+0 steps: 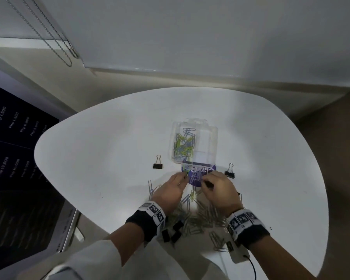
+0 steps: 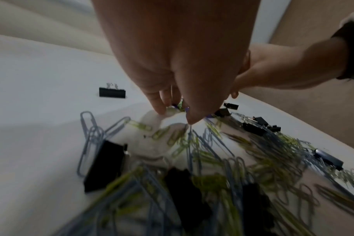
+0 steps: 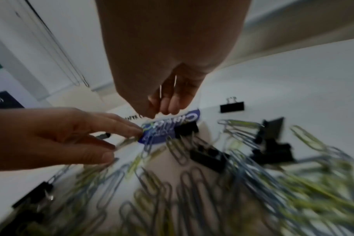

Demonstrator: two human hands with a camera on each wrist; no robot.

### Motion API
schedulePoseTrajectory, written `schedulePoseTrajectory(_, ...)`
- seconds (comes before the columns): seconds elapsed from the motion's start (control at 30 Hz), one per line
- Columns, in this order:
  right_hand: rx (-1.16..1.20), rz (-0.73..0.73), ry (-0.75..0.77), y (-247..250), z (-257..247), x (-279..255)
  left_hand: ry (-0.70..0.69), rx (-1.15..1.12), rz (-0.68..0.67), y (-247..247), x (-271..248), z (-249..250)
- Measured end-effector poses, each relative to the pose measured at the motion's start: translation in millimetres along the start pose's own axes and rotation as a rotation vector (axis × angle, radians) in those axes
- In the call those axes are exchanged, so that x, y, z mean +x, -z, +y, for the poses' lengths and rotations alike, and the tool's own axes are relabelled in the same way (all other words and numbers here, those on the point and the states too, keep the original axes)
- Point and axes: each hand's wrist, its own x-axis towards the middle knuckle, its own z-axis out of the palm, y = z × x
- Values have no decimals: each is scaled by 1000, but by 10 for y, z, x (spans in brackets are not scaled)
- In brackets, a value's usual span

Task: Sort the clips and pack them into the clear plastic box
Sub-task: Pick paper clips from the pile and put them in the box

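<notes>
The clear plastic box (image 1: 210, 138) lies open at mid-table, with green and blue paper clips in its left compartment. Its purple-labelled lid (image 1: 207, 168) lies flat just before it. My left hand (image 1: 185, 175) reaches onto the lid's left edge and pinches a green paper clip (image 1: 186, 172) between thumb and fingers (image 2: 190, 118). My right hand (image 1: 205, 181) hovers over the lid, fingers (image 3: 173, 103) curled around thin silver wires that look like paper clips. A black binder clip (image 3: 186, 128) lies on the lid under that hand. A loose pile of paper clips (image 1: 198, 217) lies between my wrists.
One binder clip (image 1: 157, 165) stands left of the box and another (image 1: 230, 172) to its right. Several black binder clips (image 1: 173, 232) lie in the pile near the table's front edge. The white table (image 1: 109, 148) is rounded, with a wall behind it.
</notes>
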Motion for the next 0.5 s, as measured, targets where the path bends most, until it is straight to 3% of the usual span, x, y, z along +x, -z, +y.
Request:
schedulePoseTrajectory(0.13, -135, -28, -66, -179, 150, -107, -106, 53, 43, -152, -136, 60)
schedulePoseTrajectory(0.3, -211, -107, 48, -362, 58, -175, -277, 212, 151, -94, -150, 110)
schedulePoseTrajectory(0.43, -242, -32, 99, -421, -15, -241, -208, 305, 27, -42, -110, 167)
schedulePoseTrajectory(0.5, -276, -66, 60, -444, -49, -238, -119, 202, -31, -68, -92, 189)
